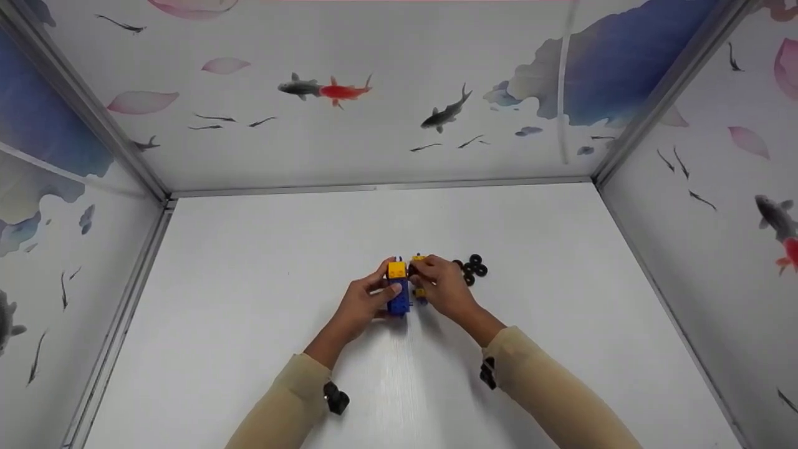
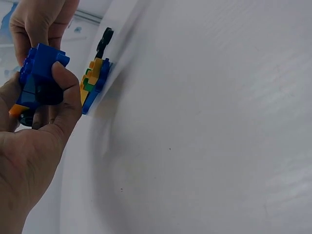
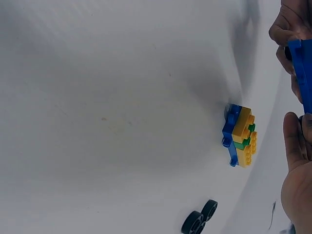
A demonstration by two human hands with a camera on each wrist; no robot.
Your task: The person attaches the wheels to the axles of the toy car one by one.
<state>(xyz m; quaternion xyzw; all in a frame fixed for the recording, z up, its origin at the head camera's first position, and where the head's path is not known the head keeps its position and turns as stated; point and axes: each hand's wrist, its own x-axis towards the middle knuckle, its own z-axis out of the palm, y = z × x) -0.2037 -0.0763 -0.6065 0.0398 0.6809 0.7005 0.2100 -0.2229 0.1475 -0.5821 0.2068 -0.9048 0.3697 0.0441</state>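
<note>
My left hand [image 1: 363, 304] grips a toy car of blue bricks [image 1: 398, 304] with a yellow brick at its far end, thumb over the top. In the left wrist view, black wheels [image 2: 49, 94] show on the car's side between the fingers. At the car's right side, my right hand [image 1: 444, 288] pinches a small black wheel, mostly hidden by the fingertips. Just beyond these fingers, a second brick car [image 3: 239, 136] stands on the table, its base blue with yellow and green bricks on top. The right hand partly covers it in the head view.
Several loose black wheels [image 1: 477, 265] lie to the right of the right hand. The white table [image 1: 249, 262] is bounded by printed panels with a metal rail [image 1: 374, 187] along the back edge.
</note>
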